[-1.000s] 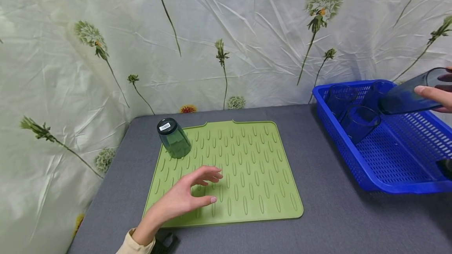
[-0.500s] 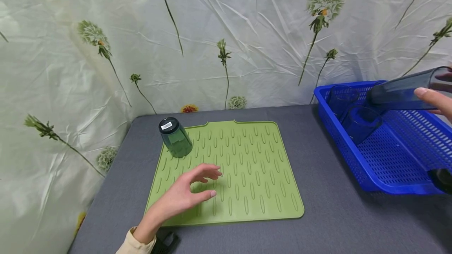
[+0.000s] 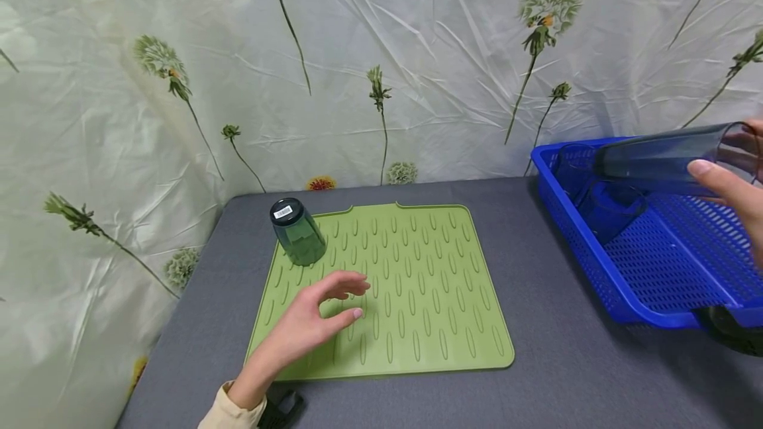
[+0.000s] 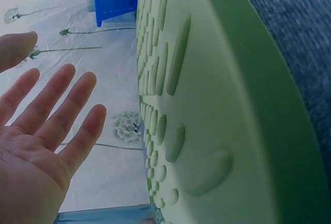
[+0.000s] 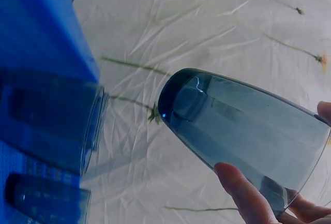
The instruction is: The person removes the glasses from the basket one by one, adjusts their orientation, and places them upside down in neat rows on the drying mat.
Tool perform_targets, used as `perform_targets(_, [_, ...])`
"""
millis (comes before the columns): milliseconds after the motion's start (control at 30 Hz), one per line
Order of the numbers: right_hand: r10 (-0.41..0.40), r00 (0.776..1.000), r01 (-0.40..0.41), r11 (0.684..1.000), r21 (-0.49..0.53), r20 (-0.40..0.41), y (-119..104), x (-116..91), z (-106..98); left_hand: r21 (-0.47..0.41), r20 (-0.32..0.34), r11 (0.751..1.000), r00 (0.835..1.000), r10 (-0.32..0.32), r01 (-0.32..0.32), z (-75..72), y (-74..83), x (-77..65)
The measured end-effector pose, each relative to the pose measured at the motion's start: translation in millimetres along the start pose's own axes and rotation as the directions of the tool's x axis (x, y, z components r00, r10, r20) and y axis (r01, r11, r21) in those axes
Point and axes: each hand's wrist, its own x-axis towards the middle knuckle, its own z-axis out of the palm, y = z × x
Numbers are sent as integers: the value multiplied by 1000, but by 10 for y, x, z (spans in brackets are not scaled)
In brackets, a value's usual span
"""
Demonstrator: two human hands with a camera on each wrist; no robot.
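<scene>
My right hand (image 3: 739,194) grips a tall blue-grey drinking glass (image 3: 661,157) near its rim. The glass lies almost level above the blue basket (image 3: 638,318), base pointing left; the right wrist view shows thumb and fingers around its mouth end. Over a green drying mat (image 3: 441,283) hovers my left hand (image 3: 310,316), holding nothing, its fingers spread loosely in the left wrist view. At the mat's back left corner another glass (image 3: 304,240) stands upside down, a white label on its base. Glasses (image 3: 614,214) lean inside the basket, partly hidden by the held one.
The basket stands to the right of the mat on a grey cloth-covered table (image 3: 566,376). Behind them hangs a pale curtain (image 3: 453,85) printed with dandelions. A black strap (image 3: 730,330) at the right wrist overlaps the basket's front rim.
My right hand has carried the held glass leftward over the basket, turning it closer to level. The left hand has shifted up slightly, and the upside-down glass stays in place.
</scene>
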Motion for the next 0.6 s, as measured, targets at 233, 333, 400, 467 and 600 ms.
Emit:
perform_targets(233, [-14,1000,17,987,162,-21,-49,-146,107,0,-14,1000,1000,-4,4,-10,8,5])
perform_targets(333, [-48,999,51,985,163,-24,-108,-233,159,16,-18,1000,1000,-7,7,-14,9,11])
perform_targets(400, [-82,996,84,987,136,-20,-152,-280,197,23,-19,1000,1000,-14,14,-17,13,18])
perform_targets(467, [-89,996,89,986,141,-11,-189,-318,234,27,-22,999,1000,-21,22,-20,21,26])
perform_targets(600, [-93,996,88,969,231,8,-242,-386,310,28,-30,999,999,-32,33,-25,46,40])
